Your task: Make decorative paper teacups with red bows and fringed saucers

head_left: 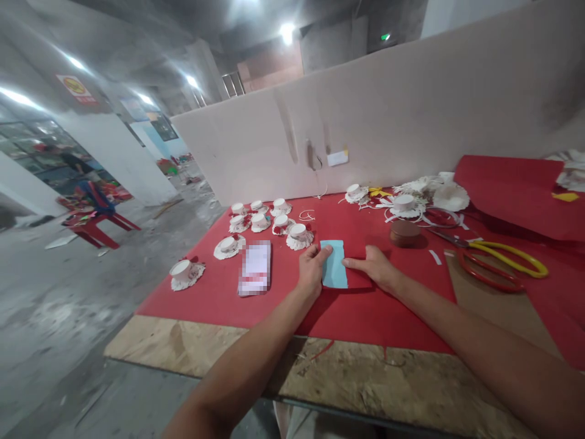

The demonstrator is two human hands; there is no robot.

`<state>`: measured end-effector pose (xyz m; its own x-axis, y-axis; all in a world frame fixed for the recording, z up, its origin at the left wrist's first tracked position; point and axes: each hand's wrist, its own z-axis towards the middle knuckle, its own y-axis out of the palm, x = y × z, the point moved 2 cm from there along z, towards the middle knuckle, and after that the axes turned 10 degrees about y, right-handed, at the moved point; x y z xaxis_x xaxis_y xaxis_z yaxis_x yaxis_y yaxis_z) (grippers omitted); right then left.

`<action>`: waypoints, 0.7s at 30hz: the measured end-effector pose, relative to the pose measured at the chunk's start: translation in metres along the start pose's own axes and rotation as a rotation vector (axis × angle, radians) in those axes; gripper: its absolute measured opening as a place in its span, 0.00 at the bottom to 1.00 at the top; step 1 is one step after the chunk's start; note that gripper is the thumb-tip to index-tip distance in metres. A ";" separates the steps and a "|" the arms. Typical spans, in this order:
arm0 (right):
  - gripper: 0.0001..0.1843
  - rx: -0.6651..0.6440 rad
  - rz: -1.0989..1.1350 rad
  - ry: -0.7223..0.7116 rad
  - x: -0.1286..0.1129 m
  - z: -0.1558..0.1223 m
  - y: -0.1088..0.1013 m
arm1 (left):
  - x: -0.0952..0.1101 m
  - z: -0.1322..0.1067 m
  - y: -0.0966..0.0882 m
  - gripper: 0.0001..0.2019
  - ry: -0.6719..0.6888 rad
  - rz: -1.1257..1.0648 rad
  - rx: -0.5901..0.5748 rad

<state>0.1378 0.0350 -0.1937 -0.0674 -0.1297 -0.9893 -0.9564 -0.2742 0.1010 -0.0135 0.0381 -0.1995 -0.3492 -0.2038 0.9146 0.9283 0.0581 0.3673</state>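
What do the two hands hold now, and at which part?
Both hands press a light blue card flat on the red sheet: left hand at its left edge, right hand at its right.

Light blue paper rectangle [334,263], flat on red sheet [256,299], partly overlapped

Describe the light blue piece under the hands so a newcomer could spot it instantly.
On the red table cover, near its front edge, the left hand and right hand press a small upright light blue paper rectangle. It is the only blue thing there, flat between the fingertips, right of the blurred phone.
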 end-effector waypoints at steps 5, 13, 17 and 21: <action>0.25 -0.006 -0.005 -0.007 -0.001 -0.002 0.001 | 0.005 0.002 -0.001 0.15 -0.008 -0.017 -0.028; 0.27 0.017 0.008 0.017 -0.004 -0.003 0.001 | 0.010 0.003 0.000 0.15 0.045 0.037 0.027; 0.26 0.056 0.003 -0.061 0.001 0.002 0.002 | 0.006 0.001 0.001 0.15 0.002 0.027 0.009; 0.26 0.099 0.059 -0.105 0.005 0.003 0.002 | 0.004 -0.001 0.003 0.17 -0.049 0.027 -0.083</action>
<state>0.1341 0.0369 -0.1989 -0.1487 -0.0411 -0.9880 -0.9728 -0.1733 0.1536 -0.0115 0.0365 -0.1953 -0.3282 -0.1553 0.9318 0.9440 -0.0189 0.3293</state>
